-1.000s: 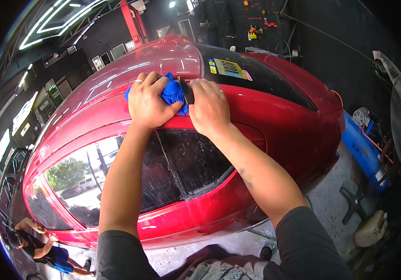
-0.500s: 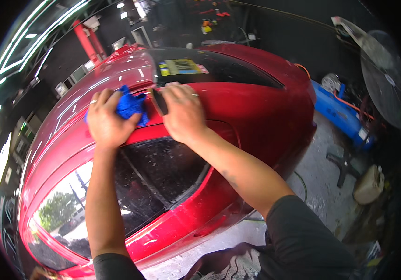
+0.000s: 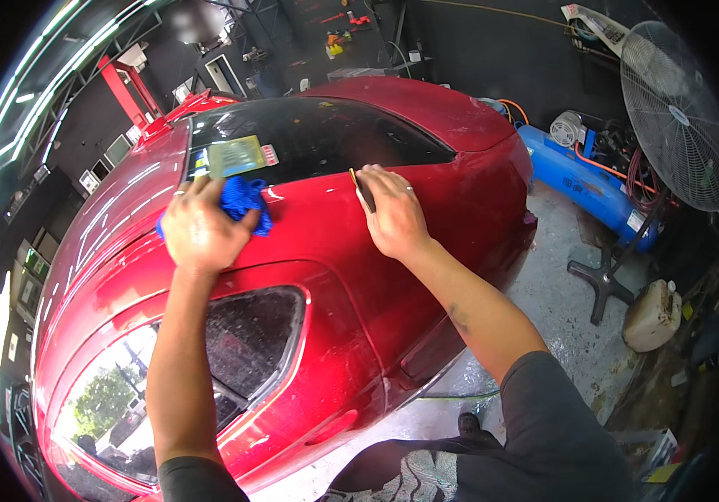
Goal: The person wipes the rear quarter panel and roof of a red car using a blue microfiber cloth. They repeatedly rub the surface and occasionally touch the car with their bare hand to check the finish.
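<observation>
A glossy red car stands in front of me, its rear to the right. At the roof edge, close to the corner of the dark rear window, my left hand presses a bunched blue cloth against the paint. The cloth sticks out beside the thumb and fingers. My right hand lies farther right on the red panel below the rear window. Its fingers are closed around a small, flat dark block with a yellow edge, mostly covered by the hand.
To the right are a blue air compressor, a large standing fan and a dirty white jerrycan on the wet grey floor. A thin green hose runs on the floor beside the car. A red post rises behind it.
My view has shifted toward the car's rear. My right hand has slid right with the block, away from the left hand. The left hand and cloth have moved slightly rearward along the roof edge.
</observation>
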`<state>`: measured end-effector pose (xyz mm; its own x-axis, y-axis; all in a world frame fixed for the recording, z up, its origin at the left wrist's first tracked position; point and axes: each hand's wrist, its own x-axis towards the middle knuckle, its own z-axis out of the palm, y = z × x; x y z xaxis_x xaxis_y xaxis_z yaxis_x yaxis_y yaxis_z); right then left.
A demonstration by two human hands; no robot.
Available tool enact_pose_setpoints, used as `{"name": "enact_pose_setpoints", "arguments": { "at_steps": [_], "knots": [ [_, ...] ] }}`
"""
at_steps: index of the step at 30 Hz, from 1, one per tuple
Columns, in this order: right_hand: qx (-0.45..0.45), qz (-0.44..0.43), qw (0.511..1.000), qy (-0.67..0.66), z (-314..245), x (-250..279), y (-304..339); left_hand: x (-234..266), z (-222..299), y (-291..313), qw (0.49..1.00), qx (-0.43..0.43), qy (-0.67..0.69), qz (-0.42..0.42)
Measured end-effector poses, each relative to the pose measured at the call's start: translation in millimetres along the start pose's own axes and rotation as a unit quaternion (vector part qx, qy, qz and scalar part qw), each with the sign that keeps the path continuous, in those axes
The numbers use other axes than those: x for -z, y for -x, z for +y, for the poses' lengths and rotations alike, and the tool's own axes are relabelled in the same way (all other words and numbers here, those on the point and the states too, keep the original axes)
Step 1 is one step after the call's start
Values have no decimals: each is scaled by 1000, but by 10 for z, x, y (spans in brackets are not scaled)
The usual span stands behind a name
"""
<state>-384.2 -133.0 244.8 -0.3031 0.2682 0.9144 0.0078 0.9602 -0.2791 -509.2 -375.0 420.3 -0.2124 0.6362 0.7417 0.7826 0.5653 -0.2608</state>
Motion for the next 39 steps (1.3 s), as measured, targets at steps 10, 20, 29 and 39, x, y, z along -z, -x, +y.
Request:
{"name": "enact_pose_setpoints", "arguments": {
  "at_steps": [10,20,29,39],
  "knots": [
    [-75,11,997,2,1252,404,175,-578,1001,-278,997,-62,39,-26],
    [-18,86,988,128,2530,864,369,-740,1299,-413,994,-91,49,28],
    [22,-35,996,-75,1689,648,309,-720,1198,-324,994,-97,45,19],
    [3,-65,997,-47,2124,734,250,-690,1245,-340,995,-79,52,28]
  ]
}}
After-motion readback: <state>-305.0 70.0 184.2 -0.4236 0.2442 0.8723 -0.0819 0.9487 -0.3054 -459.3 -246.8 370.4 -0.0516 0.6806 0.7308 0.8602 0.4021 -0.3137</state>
